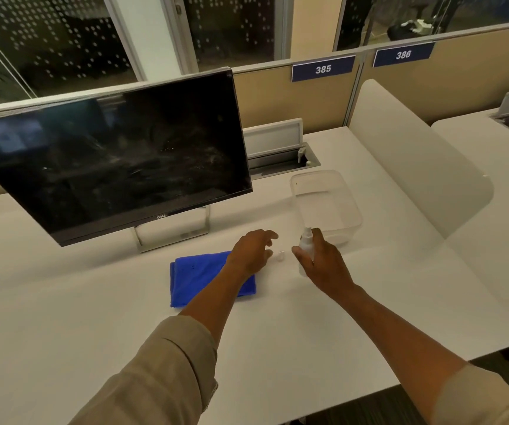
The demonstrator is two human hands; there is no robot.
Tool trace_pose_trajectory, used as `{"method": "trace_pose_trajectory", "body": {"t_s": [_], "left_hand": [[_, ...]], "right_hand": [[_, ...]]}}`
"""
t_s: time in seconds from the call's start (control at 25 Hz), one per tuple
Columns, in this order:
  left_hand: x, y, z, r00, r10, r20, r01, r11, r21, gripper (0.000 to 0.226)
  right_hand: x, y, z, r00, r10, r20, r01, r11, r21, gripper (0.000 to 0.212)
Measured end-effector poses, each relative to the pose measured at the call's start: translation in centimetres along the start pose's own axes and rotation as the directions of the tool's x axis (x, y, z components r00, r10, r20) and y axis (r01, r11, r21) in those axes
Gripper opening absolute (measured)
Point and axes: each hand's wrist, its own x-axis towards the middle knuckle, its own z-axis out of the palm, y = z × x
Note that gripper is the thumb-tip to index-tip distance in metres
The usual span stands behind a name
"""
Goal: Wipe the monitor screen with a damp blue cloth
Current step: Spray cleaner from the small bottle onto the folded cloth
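Note:
A black monitor (115,161) with a smeared dark screen stands on the white desk (78,317) at the left. In front of its stand lies a folded blue cloth (198,277). My left hand (251,251) hovers over the cloth's right end, fingers spread, holding nothing. My right hand (320,262) grips a small clear spray bottle (305,240), upright, its nozzle uncovered. A small white cap (280,256) lies on the desk between my hands.
A clear plastic box (326,204) sits just behind the bottle. Behind it, a cable hatch (277,148) stands with its lid raised. A white divider panel (415,154) separates this desk from the one on the right. Partitions numbered 385 and 386 run along the back.

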Motion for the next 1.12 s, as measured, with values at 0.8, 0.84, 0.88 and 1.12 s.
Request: {"method": "trace_pose_trajectory", "body": {"t_s": [0.8, 0.84, 0.88, 1.12], "left_hand": [[-14.9, -14.8, -4.1, 0.959, -0.261, -0.115, 0.263, 0.965, 0.007, 0.046], [-15.3, -15.1, -3.9, 0.961, -0.259, -0.100, 0.262, 0.965, 0.017, 0.049], [-15.6, -15.3, -3.8, 0.963, -0.255, -0.082, 0.258, 0.966, 0.028, 0.052], [-16.6, -16.2, -2.7, 0.972, -0.232, 0.044, 0.228, 0.971, 0.068, 0.068]], "right_hand": [[-3.3, -11.3, 10.3, 0.932, 0.004, 0.363, 0.027, 0.996, -0.082, 0.060], [-3.5, -11.7, 11.0, 0.924, 0.010, 0.381, 0.026, 0.996, -0.088, 0.058], [-3.8, -12.1, 11.6, 0.918, 0.012, 0.396, 0.024, 0.996, -0.085, 0.057], [-4.0, -14.9, 15.0, 0.924, 0.038, 0.381, 0.053, 0.973, -0.226, 0.051]]}}
